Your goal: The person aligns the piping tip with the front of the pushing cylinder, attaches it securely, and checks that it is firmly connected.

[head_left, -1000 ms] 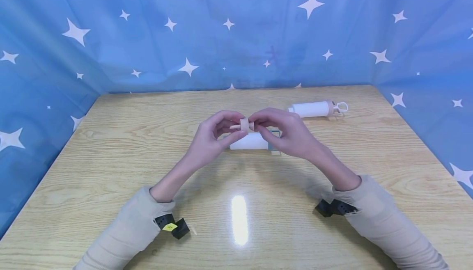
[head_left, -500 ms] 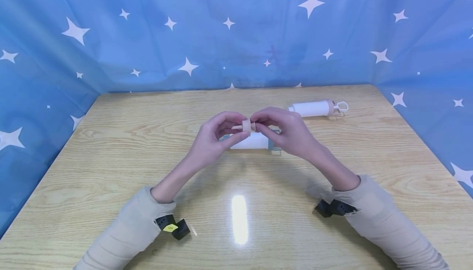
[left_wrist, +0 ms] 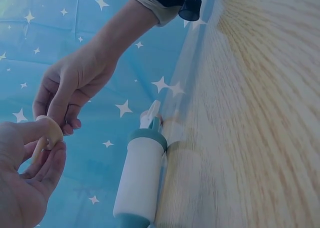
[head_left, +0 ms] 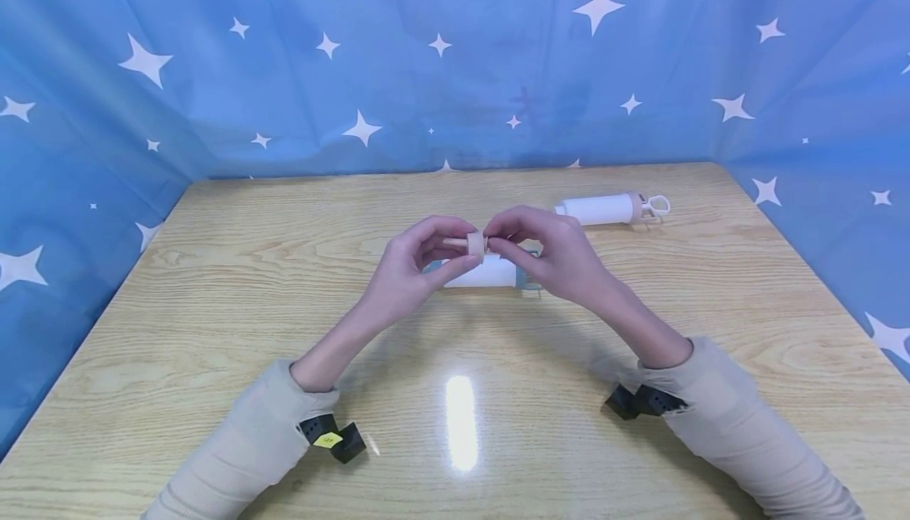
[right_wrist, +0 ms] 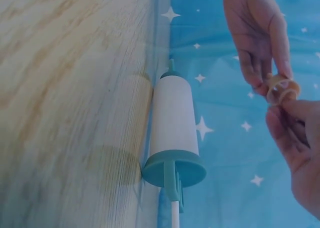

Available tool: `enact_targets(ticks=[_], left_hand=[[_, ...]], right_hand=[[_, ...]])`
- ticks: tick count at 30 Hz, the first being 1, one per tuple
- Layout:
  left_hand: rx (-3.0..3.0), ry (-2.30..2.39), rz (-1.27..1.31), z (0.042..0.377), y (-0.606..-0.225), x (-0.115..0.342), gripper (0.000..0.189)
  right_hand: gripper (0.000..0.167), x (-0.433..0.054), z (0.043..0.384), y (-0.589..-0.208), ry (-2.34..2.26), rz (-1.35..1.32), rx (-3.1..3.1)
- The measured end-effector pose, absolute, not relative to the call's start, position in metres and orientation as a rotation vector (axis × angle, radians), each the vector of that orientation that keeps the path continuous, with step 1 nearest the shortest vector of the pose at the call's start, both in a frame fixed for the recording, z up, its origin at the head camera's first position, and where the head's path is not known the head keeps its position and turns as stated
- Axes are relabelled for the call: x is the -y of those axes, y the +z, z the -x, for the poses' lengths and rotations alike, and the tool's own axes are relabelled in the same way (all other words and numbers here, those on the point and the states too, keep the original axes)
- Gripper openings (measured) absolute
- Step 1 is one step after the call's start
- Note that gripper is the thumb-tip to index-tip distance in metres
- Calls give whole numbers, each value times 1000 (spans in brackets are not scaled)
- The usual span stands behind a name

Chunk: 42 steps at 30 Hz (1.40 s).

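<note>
Above the table my left hand [head_left: 408, 263] holds a small beige nozzle cap [head_left: 475, 244] between thumb and fingers, its thin spout pointing left. At its open right end, my right hand [head_left: 543, 247] pinches a small beige part; whether that is a separate piece I cannot tell. The right wrist view shows the cap [right_wrist: 283, 91] as a hollow ring, with a smaller ring shape inside it. Below and behind the hands, a white cookie press [head_left: 483, 273] with teal ends lies on its side, partly covered by the fingers.
A second white press [head_left: 600, 210] with a pinkish end and a looped white handle lies at the back right. The wood-grain table [head_left: 284, 267] ends at a blue star-patterned curtain [head_left: 441, 93]. Black cameras are strapped to both sleeves.
The cap has shifted slightly right in my left hand, toward my right fingers. Less of the beige part shows between the cap and my right fingertips. Both presses stay put.
</note>
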<state>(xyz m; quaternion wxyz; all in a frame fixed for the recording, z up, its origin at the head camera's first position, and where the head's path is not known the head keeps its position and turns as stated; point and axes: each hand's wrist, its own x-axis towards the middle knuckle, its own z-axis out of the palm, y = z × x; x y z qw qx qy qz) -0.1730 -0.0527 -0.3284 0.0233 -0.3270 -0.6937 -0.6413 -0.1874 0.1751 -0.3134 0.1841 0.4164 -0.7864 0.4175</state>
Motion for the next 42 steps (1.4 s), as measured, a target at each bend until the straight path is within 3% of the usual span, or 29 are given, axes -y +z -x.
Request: enact_targets(ticks=[42], left_hand=[[2049,-2095,1101,170,-328,51,32]], right_hand=[[23,-173,189,-317,1178,-1190,2145]])
